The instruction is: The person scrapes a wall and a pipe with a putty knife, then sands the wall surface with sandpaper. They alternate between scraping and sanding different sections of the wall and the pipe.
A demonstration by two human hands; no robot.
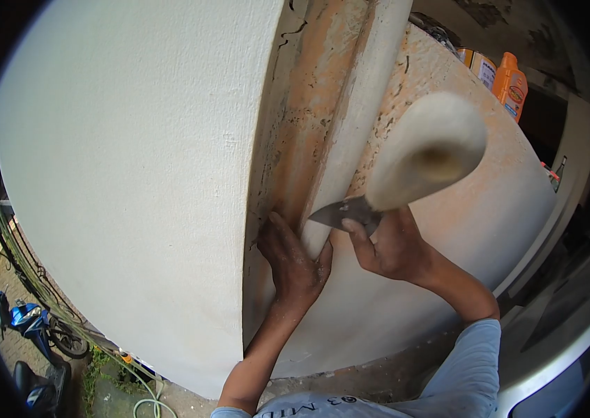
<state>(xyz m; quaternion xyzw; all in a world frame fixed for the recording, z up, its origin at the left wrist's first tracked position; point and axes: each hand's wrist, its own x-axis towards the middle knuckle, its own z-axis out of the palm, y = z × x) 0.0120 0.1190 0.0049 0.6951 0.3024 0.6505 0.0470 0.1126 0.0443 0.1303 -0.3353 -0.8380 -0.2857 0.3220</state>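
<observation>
My right hand [396, 247] is closed on a putty knife, its thumb pressed against the dark metal blade [342, 211]. The thick pale handle [424, 136] points up toward the camera and looks large and blurred. The blade's tip lies against a white pipe [361, 132] that runs down the wall corner. My left hand [295, 268] is wrapped round the lower part of the pipe, just below the blade, with its fingers against the stained wall strip [309, 104]. White dust shows on the left hand; the pipe's lower end is hidden by it.
A broad white wall [134, 160] stands at left, and a curved, orange-stained wall [490, 160] at right. An orange bottle [510, 83] stands on the right ledge beside a can [479, 67]. Lower left, a blue motorcycle [30, 317] and a green hose [152, 400] show.
</observation>
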